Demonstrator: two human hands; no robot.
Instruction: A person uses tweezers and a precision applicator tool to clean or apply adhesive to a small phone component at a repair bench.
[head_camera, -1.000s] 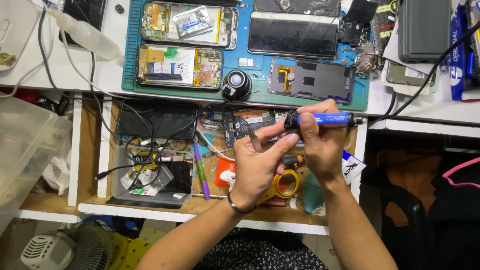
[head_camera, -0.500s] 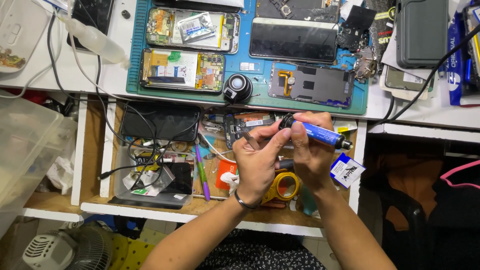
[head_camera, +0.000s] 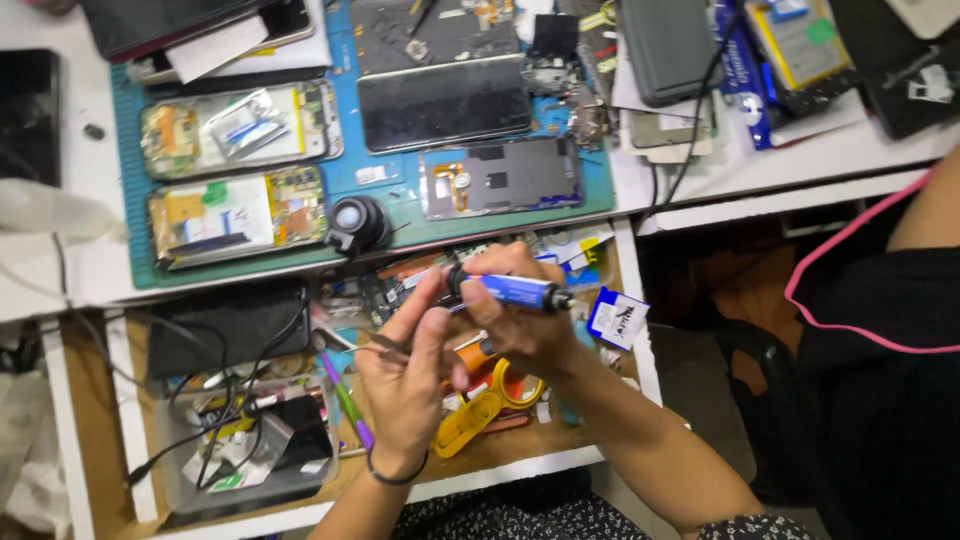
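My right hand (head_camera: 520, 320) grips a blue pen-shaped tool (head_camera: 515, 291) with a black tip and black end, held level above an open drawer (head_camera: 110, 440). My left hand (head_camera: 410, 380) is raised beside it, its fingertips touching the tool's black front tip; a dark band sits on that wrist. Under the hands lie yellow tape rolls (head_camera: 500, 395) and a purple pen (head_camera: 345, 400). On the bench behind, a blue mat (head_camera: 390, 205) carries two opened phones (head_camera: 240, 215) with bare boards, a dark phone screen (head_camera: 445, 100), a phone back frame (head_camera: 500, 178) and a round black loupe (head_camera: 357, 222).
The drawer holds a black flat box (head_camera: 225, 325), tangled black cables (head_camera: 215, 420) and small parts. A grey case (head_camera: 668, 45), packaged parts (head_camera: 790, 40) and a cable lie at the bench's right. Another person's dark garment with pink trim (head_camera: 880, 330) is at the right.
The view has shifted left and tilted. The tool has gone from slanted back to level, and my left fingers stay at its tip.
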